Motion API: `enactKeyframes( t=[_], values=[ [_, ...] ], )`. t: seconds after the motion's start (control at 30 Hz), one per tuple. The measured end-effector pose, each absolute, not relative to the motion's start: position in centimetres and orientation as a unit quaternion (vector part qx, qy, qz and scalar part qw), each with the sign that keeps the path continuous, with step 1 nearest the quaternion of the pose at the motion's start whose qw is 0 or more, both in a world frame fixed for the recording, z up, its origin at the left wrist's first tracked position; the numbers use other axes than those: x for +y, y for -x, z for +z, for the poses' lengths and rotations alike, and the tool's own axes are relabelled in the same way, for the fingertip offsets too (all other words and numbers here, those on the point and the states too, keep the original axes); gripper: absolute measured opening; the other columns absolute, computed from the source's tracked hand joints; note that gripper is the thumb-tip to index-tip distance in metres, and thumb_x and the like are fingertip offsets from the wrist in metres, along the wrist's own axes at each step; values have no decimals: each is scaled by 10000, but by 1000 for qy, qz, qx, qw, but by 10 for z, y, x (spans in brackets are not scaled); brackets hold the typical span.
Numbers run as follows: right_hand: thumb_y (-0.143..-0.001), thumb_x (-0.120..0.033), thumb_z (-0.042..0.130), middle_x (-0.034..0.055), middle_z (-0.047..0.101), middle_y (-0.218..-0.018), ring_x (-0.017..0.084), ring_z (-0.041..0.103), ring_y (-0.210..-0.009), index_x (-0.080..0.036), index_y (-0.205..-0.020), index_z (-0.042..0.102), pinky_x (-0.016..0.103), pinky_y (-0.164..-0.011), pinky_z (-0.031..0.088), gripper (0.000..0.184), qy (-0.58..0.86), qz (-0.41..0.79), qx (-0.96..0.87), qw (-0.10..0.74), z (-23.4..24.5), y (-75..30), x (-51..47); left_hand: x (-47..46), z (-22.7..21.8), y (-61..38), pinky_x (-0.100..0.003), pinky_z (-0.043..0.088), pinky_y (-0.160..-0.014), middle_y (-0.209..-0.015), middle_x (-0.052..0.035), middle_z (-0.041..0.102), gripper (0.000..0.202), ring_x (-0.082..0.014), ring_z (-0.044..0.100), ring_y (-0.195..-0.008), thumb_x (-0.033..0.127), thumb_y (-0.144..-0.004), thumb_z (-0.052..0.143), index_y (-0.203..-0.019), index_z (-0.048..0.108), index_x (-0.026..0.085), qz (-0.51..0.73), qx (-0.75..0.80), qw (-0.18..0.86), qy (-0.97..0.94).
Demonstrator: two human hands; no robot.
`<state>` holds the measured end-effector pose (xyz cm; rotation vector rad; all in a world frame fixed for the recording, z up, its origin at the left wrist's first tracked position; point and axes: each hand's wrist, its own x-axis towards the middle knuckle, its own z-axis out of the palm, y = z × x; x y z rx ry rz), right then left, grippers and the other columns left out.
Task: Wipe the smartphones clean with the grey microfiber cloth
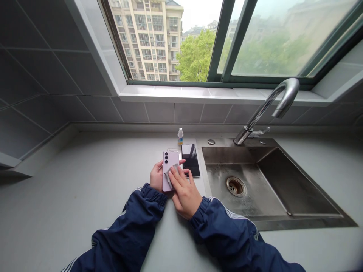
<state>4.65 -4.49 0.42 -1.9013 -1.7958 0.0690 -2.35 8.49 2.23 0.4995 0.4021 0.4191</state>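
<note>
Plainly, the pale countertop (99,181) spreads widest, running beneath a window (272,37) whose left part gives onto a tall building (150,41) and green trees (197,56); on the right, a steel sink (300,221) is set into the counter, its drain (236,186) showing in the basin; a curved chrome faucet (263,109) rises at the sink's back edge and leans to the right; two dark blue sleeves (127,230) with white stripes reach in from below, the hands meeting left of the sink; the right hand (187,196) lies over the phone with its fingers extended, holding a grey cloth (168,179) beneath them against the back of the phone; the left hand (157,176) grasps the pale purple phone (171,156) along its left side, back facing up; a dark phone (190,160) lies on the counter just beside it, between the purple phone and the sink, glossy face up; a small bottle (180,136) with a white cap stands upright behind the phones; smallest of all, three dark lenses (166,158) line the purple phone's upper left.
</note>
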Motion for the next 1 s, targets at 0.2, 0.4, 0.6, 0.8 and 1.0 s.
enactKeyframes(
  t=[0.2, 0.4, 0.6, 0.8, 1.0],
  values=[
    [-887, -273, 476, 43, 146, -1677, 378, -40, -1553, -142, -1591, 243, 671, -1205, -24, 754, 700, -12, -667, 255, 12, -51, -47, 78, 13, 22, -497, 354, -1181, -1271, -187, 692, 534, -354, 554, -1319, 435, -922, 502, -1253, 666, 51, 173, 157, 931, -280],
    [-985, -348, 399, 24, 147, -1678, 363, -43, -1555, -171, -1602, 195, 666, -1207, -8, 674, 726, -39, -643, 242, 13, -58, -43, 77, 2, 23, -458, 277, -1236, -1322, -131, 676, 444, -331, 432, -1425, 359, -889, 597, -1250, 688, 116, 232, 213, 892, -325],
    [-985, -320, 388, 26, 139, -1681, 345, -49, -1557, -183, -1607, 165, 658, -1213, 40, 675, 743, -45, -613, 264, 16, -64, -39, 72, -3, 24, -431, 268, -1246, -1406, -83, 623, 449, -296, 372, -1467, 285, -883, 606, -1317, 656, 177, 257, 243, 873, -335],
    [-930, -325, 473, 58, 185, -1668, 369, -6, -1556, -135, -1578, 277, 676, -1209, 49, 703, 714, -12, -643, 278, 18, -58, -41, 76, 6, 24, -501, 384, -1177, -1278, -101, 704, 484, -361, 503, -1366, 312, -906, 568, -1367, 621, 176, 237, 248, 892, -294],
    [-909, -283, 499, 20, 343, -1620, 349, 39, -1558, -174, -1493, 459, 626, -1233, -13, 596, 686, -25, -669, 285, 17, -56, -43, 78, 14, 21, -513, 406, -1152, -1210, -188, 719, 540, -389, 566, -1296, 453, -882, 582, -1247, 681, 67, 164, 223, 919, -282]
  ],
)
